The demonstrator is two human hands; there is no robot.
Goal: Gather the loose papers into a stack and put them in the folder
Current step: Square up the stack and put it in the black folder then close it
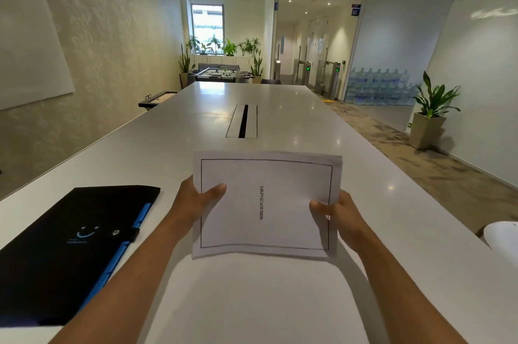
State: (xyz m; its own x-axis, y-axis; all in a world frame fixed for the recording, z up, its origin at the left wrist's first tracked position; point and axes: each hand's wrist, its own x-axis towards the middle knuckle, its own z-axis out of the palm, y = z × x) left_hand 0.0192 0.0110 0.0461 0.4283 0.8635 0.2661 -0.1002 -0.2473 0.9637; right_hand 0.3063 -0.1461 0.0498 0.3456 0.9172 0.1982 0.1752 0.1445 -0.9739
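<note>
A stack of white papers (266, 175) is held up above the long white table (168, 147), turned sideways, with a black border and the word BIBLIOGRAPHY on the top sheet. My left hand (196, 198) grips the stack's left edge, thumb on top. My right hand (336, 212) grips the right edge the same way. A black folder (70, 245) with a blue spine strip and a snap strap lies shut on the table to the left of my left forearm.
A cable slot with a grey lid (242, 121) sits in the table's middle beyond the papers. A white rounded object (503, 234) shows at the right edge. A potted plant (430, 119) stands on the floor to the right.
</note>
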